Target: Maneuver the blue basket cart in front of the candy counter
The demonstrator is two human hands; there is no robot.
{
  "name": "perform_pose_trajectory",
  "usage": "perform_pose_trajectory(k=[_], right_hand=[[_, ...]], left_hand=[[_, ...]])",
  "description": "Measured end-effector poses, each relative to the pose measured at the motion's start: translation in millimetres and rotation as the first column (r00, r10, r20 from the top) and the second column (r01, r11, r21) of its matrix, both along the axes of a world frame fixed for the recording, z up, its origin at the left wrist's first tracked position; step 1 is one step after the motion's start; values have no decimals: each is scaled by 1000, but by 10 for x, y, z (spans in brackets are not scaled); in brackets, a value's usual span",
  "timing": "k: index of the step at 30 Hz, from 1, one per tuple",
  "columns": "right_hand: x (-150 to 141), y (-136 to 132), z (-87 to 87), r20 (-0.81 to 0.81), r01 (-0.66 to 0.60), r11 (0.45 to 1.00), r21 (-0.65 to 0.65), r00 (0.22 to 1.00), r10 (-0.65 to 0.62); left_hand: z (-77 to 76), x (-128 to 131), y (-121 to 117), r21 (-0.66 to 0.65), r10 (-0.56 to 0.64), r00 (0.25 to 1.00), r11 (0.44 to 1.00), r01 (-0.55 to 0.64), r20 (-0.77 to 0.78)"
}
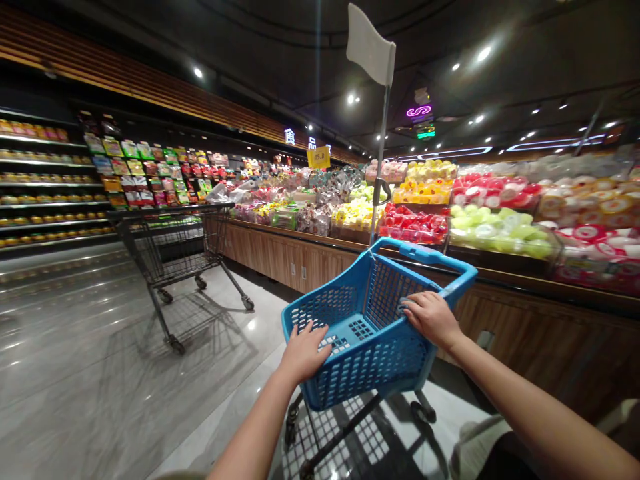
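Observation:
A blue plastic mesh shopping basket (373, 373) sits on a low wheeled metal frame (340, 427), and no goods show inside it. My left hand (303, 352) grips the basket's near left side, with the fingers over its edge. My right hand (433, 319) holds the right side of the rim, with the fingers curled onto the mesh. A thin pole (381, 153) rises from the far side of the basket and carries a white flag (370, 45).
A wooden counter (300, 260) piled with packaged goods runs along the right, close to the basket. A black wire shopping trolley (173, 260) stands on the polished floor (95, 353) to the left. Stocked shelves (45, 180) line the far left.

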State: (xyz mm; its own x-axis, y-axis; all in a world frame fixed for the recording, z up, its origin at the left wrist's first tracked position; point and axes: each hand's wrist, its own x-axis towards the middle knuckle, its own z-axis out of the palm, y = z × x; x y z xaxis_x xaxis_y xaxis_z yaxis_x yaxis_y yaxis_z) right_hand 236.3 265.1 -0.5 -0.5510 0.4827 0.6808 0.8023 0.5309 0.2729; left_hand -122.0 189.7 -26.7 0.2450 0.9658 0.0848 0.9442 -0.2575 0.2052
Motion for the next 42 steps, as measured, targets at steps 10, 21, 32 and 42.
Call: perform_pose_trajectory(k=[10,21,32,42], right_hand=[[-901,-444,-354,-176,-131,989,-69,977,117],[-427,-192,-200,85,-147,988,-46,985,151],[-119,-70,-45,4,1,1000,2,1000,-1],[-922,-408,-307,-157,-110,989,-94,983,94]], left_hand=[[27,-3,-18,-3,-5,1000,1000,5,-4],[44,-38,-45,-2,-9,1000,1000,9,-10],[-5,5,-22,22,-7,1000,1000,7,-6],[0,9,-21,12,-6,1000,1000,6,-13]])
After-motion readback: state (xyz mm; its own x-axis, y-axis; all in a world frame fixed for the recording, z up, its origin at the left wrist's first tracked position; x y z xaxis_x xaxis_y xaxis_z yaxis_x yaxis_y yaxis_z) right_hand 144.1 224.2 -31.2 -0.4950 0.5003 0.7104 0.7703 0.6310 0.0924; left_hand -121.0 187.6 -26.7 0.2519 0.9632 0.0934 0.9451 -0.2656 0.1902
